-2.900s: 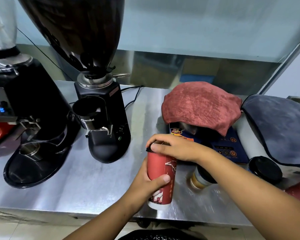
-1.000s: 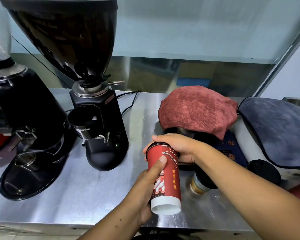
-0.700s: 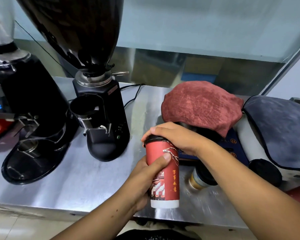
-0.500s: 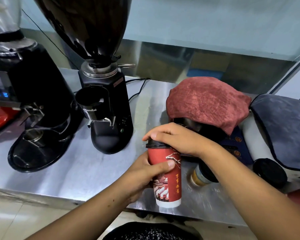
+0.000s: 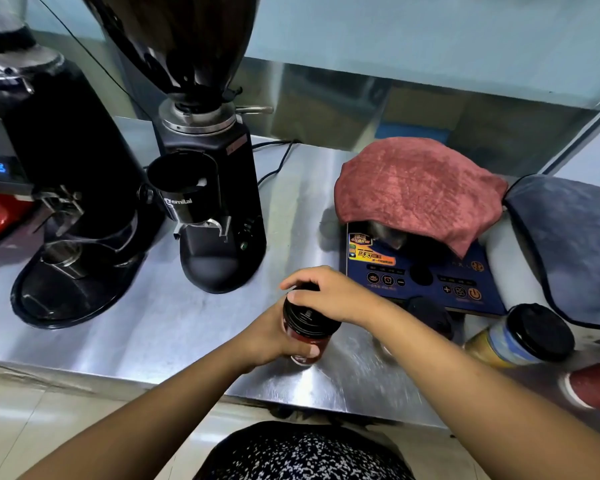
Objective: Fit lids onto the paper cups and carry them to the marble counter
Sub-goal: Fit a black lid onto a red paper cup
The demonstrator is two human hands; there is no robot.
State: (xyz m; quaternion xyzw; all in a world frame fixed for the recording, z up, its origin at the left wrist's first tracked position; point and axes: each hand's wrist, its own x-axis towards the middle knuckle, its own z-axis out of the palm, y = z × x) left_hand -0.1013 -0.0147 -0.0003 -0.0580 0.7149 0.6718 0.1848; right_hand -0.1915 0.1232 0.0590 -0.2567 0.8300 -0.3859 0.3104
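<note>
A red paper cup [image 5: 308,344] stands upright near the front of the steel counter [image 5: 160,327], seen from above. A black lid [image 5: 307,318] sits on its rim. My left hand [image 5: 274,337] wraps round the cup's side from the left. My right hand [image 5: 329,294] lies over the lid with its fingers curled round the far rim. Another lidded cup [image 5: 520,337], yellow and blue, stands at the right. A black-lidded cup [image 5: 430,315] shows just behind my right forearm. A red cup [image 5: 593,384] lies at the right edge.
Two black coffee grinders [image 5: 208,188] [image 5: 59,188] stand at the left and middle back. A red cloth [image 5: 416,185] covers a pot on a blue induction cooker [image 5: 426,278]. A grey cloth [image 5: 568,244] lies at the right. The counter's front edge runs just below the cup.
The view has tilted down, so the cup now shows from above with the lid fully visible. Both hands have kept their hold on the cup and lid.
</note>
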